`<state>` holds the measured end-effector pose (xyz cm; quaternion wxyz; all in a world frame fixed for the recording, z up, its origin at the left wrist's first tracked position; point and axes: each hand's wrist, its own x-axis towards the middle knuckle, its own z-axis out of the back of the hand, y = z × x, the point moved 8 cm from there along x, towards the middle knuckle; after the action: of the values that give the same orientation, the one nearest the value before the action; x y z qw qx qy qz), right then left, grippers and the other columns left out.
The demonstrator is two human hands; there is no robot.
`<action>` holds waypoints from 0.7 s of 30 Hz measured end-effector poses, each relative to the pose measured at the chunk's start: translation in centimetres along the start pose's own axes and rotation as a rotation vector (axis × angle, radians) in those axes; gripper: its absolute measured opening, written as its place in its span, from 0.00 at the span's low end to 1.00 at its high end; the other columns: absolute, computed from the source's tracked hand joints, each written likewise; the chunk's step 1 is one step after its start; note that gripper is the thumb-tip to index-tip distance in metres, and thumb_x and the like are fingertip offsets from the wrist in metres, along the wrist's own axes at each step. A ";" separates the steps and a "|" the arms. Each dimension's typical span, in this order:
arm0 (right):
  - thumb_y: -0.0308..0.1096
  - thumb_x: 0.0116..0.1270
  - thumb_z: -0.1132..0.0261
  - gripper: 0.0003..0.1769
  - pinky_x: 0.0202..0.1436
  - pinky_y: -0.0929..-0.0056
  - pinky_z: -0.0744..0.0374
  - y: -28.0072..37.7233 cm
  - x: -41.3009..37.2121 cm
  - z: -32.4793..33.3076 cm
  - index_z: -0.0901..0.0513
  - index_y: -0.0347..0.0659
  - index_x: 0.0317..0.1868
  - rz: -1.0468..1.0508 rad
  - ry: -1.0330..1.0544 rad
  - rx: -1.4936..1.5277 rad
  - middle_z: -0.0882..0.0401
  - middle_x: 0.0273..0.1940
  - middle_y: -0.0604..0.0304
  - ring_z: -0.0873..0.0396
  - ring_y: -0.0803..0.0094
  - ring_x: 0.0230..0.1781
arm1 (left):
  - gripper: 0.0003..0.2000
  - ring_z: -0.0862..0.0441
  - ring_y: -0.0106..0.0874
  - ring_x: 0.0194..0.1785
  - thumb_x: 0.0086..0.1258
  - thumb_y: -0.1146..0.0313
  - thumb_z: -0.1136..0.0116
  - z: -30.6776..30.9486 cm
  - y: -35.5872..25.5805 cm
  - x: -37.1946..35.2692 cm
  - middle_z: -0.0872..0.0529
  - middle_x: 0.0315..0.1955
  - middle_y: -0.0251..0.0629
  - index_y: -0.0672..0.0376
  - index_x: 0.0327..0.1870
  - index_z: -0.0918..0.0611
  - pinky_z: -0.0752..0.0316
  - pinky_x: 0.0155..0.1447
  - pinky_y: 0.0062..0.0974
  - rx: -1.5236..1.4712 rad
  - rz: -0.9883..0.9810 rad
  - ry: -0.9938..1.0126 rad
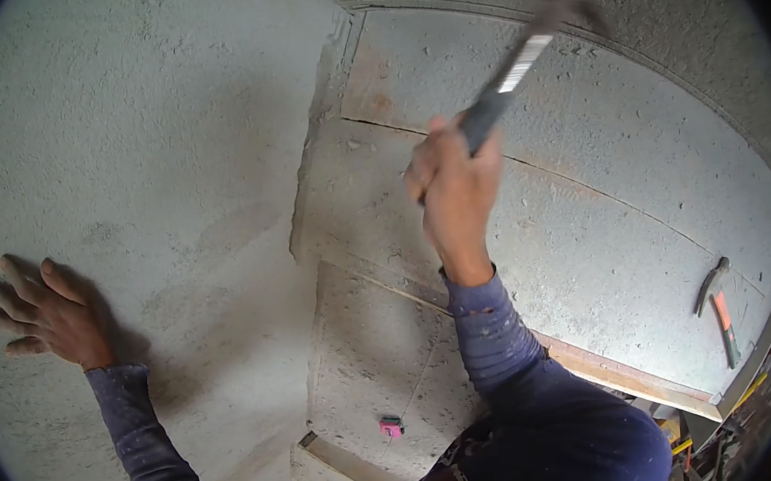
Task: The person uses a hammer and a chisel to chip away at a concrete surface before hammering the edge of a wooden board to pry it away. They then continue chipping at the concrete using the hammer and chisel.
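My right hand (457, 191) is wrapped round the dark grip of a hammer (525, 61), raised in front of me. Its head is smeared by motion, and a light band shows on the shaft. My left hand (53, 318) lies with fingers spread against the rough grey wall (160, 151) on the left. Behind the hammer are large pale panels (612, 245) with dark seams, dusty and spotted.
A second hammer (723, 313) with an orange and dark handle rests on the panel at the right. Low in the middle sits a small pink and black object (392, 426), possibly a tape measure. A wooden edge (625, 375) borders the panels, with clutter (708, 451) beyond it.
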<state>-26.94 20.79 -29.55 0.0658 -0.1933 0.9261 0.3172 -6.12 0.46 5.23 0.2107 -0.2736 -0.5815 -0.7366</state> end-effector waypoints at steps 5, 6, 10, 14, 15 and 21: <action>0.39 0.73 0.37 0.20 0.20 0.69 0.25 -9.3 4.2 0.0 0.32 0.34 0.54 0.498 -0.585 -0.308 0.26 0.35 0.54 0.26 0.69 0.22 | 0.33 0.67 0.52 0.83 0.79 0.36 0.69 -0.5 0.7 -0.4 0.52 0.81 0.41 0.36 0.81 0.45 0.72 0.75 0.74 0.027 0.006 0.002; 0.39 0.73 0.37 0.20 0.20 0.69 0.25 -8.7 3.5 -0.1 0.32 0.34 0.54 0.505 -0.584 -0.300 0.26 0.35 0.54 0.26 0.69 0.22 | 0.32 0.67 0.51 0.83 0.79 0.36 0.69 -0.5 0.9 -0.3 0.53 0.81 0.40 0.36 0.81 0.45 0.72 0.75 0.75 0.034 0.000 -0.002; 0.32 0.71 0.39 0.08 0.18 0.71 0.28 -14.4 -1.8 -1.6 0.28 0.39 0.46 -0.645 0.202 -0.449 0.29 0.29 0.63 0.29 0.76 0.22 | 0.32 0.67 0.51 0.83 0.79 0.36 0.69 -0.6 0.9 -0.2 0.54 0.81 0.40 0.35 0.81 0.45 0.73 0.74 0.75 0.004 0.010 -0.009; 0.28 0.73 0.43 0.05 0.15 0.76 0.33 -4.1 -1.2 -1.6 0.31 0.40 0.44 -0.127 -0.004 -0.144 0.33 0.23 0.67 0.37 0.80 0.14 | 0.32 0.66 0.52 0.83 0.79 0.36 0.69 -0.2 0.3 -0.2 0.53 0.81 0.41 0.36 0.81 0.45 0.73 0.74 0.75 -0.010 0.006 -0.004; 0.28 0.73 0.43 0.05 0.15 0.76 0.33 -4.2 -0.4 -1.8 0.31 0.40 0.44 -0.128 -0.014 -0.140 0.33 0.23 0.67 0.37 0.80 0.14 | 0.32 0.66 0.53 0.83 0.79 0.36 0.69 -0.1 0.3 -0.1 0.53 0.81 0.41 0.36 0.81 0.45 0.73 0.74 0.75 -0.013 0.010 -0.008; 0.29 0.71 0.40 0.09 0.20 0.71 0.27 -19.1 4.1 -2.3 0.31 0.40 0.47 0.657 -0.383 -1.176 0.27 0.32 0.56 0.26 0.71 0.22 | 0.32 0.69 0.50 0.83 0.79 0.37 0.69 -0.2 1.0 -0.5 0.54 0.81 0.41 0.35 0.81 0.46 0.72 0.75 0.74 0.014 -0.034 -0.002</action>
<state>-23.08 4.25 -39.47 0.0129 0.1524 0.5832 0.7978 -5.19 0.08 5.63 0.1994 -0.2631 -0.5915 -0.7357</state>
